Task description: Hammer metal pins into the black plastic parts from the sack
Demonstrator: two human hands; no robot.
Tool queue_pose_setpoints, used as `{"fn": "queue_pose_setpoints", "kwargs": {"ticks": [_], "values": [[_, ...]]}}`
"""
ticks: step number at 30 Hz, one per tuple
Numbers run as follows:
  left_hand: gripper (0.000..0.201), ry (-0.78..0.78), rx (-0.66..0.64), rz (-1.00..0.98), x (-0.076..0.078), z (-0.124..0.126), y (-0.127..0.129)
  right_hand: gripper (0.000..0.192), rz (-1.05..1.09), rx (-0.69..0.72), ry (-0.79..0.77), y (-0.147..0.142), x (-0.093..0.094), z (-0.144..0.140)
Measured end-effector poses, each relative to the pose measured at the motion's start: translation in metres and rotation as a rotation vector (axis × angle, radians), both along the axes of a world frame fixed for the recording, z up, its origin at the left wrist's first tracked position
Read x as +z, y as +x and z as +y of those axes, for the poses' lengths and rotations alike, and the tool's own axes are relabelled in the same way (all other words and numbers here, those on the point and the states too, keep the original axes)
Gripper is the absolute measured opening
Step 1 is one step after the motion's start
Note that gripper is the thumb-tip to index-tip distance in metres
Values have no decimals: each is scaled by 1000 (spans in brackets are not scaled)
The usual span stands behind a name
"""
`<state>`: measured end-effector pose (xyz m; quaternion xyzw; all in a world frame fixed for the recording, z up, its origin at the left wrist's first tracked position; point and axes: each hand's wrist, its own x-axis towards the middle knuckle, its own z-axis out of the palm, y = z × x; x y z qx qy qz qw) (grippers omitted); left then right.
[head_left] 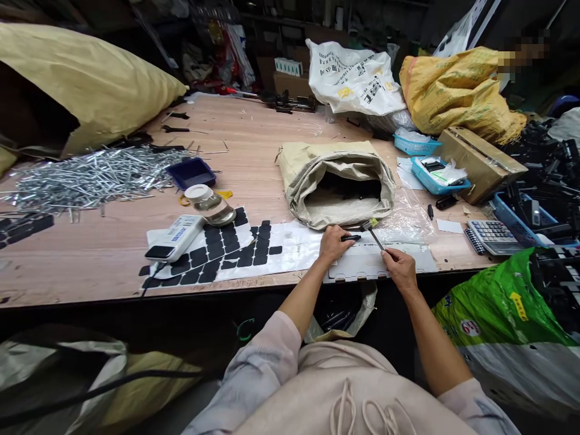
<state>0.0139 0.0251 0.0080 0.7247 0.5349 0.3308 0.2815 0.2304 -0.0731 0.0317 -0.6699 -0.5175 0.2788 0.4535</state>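
My left hand [334, 243] is closed on a small black part [351, 238] near the table's front edge. In my right hand [399, 266] is the handle of a small hammer [376, 235]; its yellowish head points away from me, just right of the black part. Both hands are over a white sheet and a flat grey-white board [410, 257]. Right behind them lies an open beige sack [339, 205], its mouth facing me and its dark inside hard to make out.
At left are a heap of metal rods [99, 175], a dark blue tray [193, 173], a jar [211, 205], a white device [176, 237] and black adhesive pads [222, 244]. Blue baskets [417, 144], a cardboard box [480, 160], a calculator [493, 235] and a green sack [502, 296] stand right.
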Motion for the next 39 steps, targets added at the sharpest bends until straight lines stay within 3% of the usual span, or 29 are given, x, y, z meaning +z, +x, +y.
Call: {"fn": "queue_pose_setpoints", "kwargs": {"ticks": [4, 8, 17, 20, 24, 26, 29, 31, 34, 37, 39], "values": [[14, -6, 15, -13, 1, 1, 1, 27, -241, -12, 131, -3, 5, -6], [13, -12, 22, -9, 1, 1, 2, 26, -394, 28, 136, -5, 3, -8], [12, -18, 30, -3, 1, 0, 2, 26, -390, 94, 157, -16, 8, -2], [13, -9, 29, -1, -1, -1, 2, 25, -251, 73, 88, -13, 2, 3], [12, 1, 13, -13, -1, -1, 1, 37, 249, 9, -92, 2, -3, 11], [13, 15, -2, 6, 0, 0, 0, 39, 427, -46, -75, 8, -3, 15], [14, 83, -47, 55, 6, -5, 0, 39, 486, -87, -33, 9, -2, 18], [14, 167, -94, 63, 10, -21, 0, 39, 462, -53, -52, 8, -3, 19], [18, 313, -238, 40, 7, -72, -5, 38, 445, -28, -64, 7, -5, 19], [23, 378, -427, 73, -10, -134, -19, 38, 459, -39, -56, 8, -7, 19], [23, 332, -442, 144, -26, -164, -31, 37, 457, -34, -57, 8, -7, 19]]}}
